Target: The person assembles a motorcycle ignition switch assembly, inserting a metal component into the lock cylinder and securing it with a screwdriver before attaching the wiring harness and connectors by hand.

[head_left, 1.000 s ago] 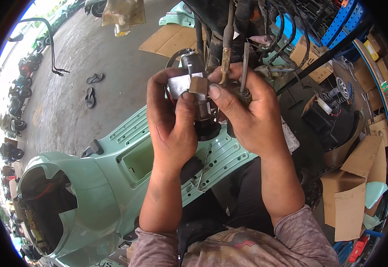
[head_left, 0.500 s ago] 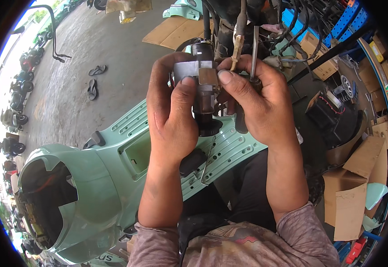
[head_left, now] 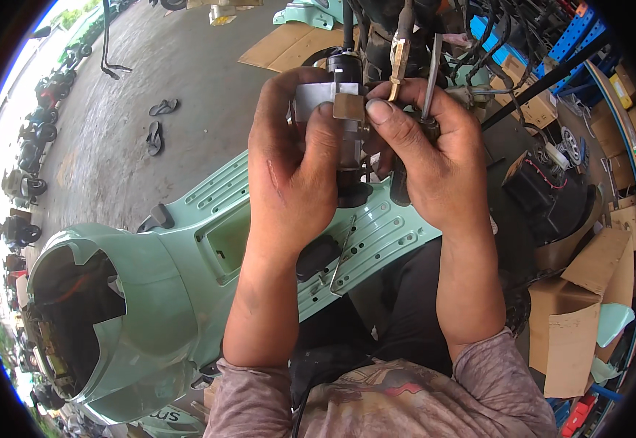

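Observation:
A black and silver cylindrical metal part (head_left: pixel 349 146) stands upright before me, with a flat brownish plate (head_left: pixel 348 106) on its front. My left hand (head_left: pixel 292 157) grips it from the left, thumb beside the plate. My right hand (head_left: pixel 435 160) is closed round a screwdriver (head_left: pixel 433 80), its shaft pointing up and its dark handle below the fingers. The right thumb and forefinger pinch close to the plate's right edge; what lies between them is too small to make out. Behind the right fingers hangs a cable with a brass-coloured end (head_left: pixel 400 60).
Below lies a mint-green scooter body (head_left: pixel 165 292), with a thin bent rod (head_left: pixel 341 263) on its ribbed floorboard. Dark cables (head_left: pixel 493 44) hang at the upper right. Cardboard boxes (head_left: pixel 573 321) and a black battery-like box (head_left: pixel 537 182) are at right; slippers (head_left: pixel 155 139) lie on the floor at left.
Both hands and the metal part have shifted slightly up and to the right in view. The screwdriver shaft leans a little more to the right. Both grips stay closed.

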Available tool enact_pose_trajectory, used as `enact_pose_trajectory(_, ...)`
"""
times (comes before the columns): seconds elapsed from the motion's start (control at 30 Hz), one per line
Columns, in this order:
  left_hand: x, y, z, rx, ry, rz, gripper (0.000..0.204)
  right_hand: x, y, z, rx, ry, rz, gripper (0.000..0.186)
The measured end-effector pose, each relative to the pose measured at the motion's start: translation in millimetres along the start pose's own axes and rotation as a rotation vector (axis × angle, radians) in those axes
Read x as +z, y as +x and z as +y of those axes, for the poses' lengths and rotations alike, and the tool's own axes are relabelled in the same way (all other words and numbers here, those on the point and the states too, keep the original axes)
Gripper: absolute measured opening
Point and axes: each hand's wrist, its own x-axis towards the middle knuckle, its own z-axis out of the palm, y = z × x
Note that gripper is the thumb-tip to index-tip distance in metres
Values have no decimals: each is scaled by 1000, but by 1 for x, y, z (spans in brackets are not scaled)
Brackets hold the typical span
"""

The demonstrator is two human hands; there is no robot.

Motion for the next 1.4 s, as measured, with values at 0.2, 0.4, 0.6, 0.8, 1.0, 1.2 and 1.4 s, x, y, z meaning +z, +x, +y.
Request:
enact_pose_trajectory(0.2, 2, -2, 3, 38, 112, 36, 26, 7, -5, -4, -50, -22, 81, 27)
enact_pose_trajectory(0.4, 2, -2, 0, 45, 76, 38, 25, 6, -5, 2, -93, -52, 49, 26)
enact_pose_trajectory(0.6, 4, 2, -11, 133, 120, 84, 30, 9, -7, 3, -72, -36, 68, 23)
enact_pose_trajectory(0.8, 10, -5, -10, 152, 62, 120, 32, 10, -8, 2, -33, -21, 83, 22)
enact_pose_trajectory(1.0, 8, -13, -17, 226, 223, 203, 39, 11, -7, 10, -126, 55, 60, 23)
enact_pose_trajectory(1.2, 7, -14, -17, 238, 237, 214, 40, 12, -8, 9, -87, 147, 39, 23)
enact_pose_trajectory(1.4, 6, -14, -10, 190, 291, 200, 41, 5, -8, 10, -77, 142, -22, 21)
